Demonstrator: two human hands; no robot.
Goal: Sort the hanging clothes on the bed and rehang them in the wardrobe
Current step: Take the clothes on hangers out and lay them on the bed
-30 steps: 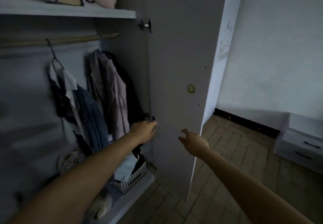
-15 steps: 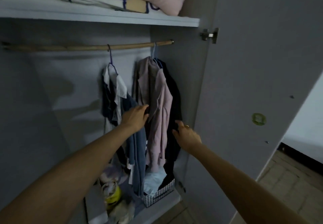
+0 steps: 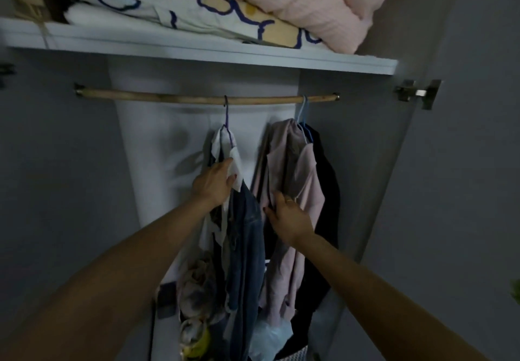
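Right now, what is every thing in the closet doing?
Left hand: open, touching the white shirt.
Right hand: open, on the pink garment.
White shirt: hanging.
Denim jacket: hanging.
Pink garment: hanging.
Black garment: hanging.
Rail: mostly bare.
Pink quilt: piled on the shelf.

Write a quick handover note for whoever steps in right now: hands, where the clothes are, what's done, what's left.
Left hand: open, resting on the white garment that shares the purple hanger with the denim jacket.
Right hand: open, fingers against the pink shirt, beside a black garment at the right end of the rod.
Done: nothing visibly off the rod.
Left: lift clothes off, sort on the bed (out of view), rehang.
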